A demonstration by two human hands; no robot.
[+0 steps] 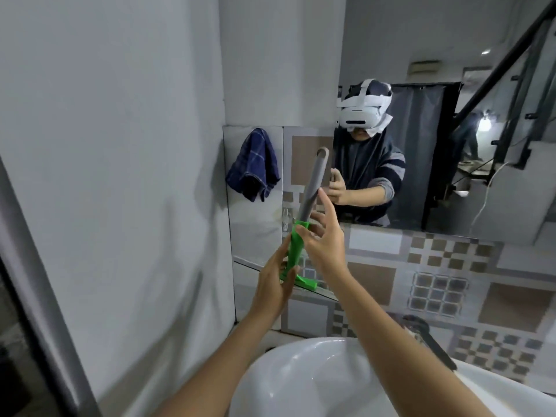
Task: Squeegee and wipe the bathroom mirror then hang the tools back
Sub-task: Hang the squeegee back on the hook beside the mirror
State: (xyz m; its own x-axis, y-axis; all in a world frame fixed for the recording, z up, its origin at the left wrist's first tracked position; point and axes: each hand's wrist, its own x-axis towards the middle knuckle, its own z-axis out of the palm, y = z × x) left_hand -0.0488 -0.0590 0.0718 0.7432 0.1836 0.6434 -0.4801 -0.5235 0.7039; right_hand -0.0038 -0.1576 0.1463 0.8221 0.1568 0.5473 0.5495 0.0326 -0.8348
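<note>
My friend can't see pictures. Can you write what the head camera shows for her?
Two bare hands hold a squeegee with a green head and grey handle upright over a white sink. The left hand grips the green part; the right hand is open beside the handle. A blue cloth hangs beside the mirror.

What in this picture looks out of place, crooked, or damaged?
Nothing looks damaged or spilled. The squeegee is held off the mirror, tilted, handle up, green head down; the left hand grips the green part and the right hand is open beside it. The blue cloth hangs bunched on the wall.
</note>
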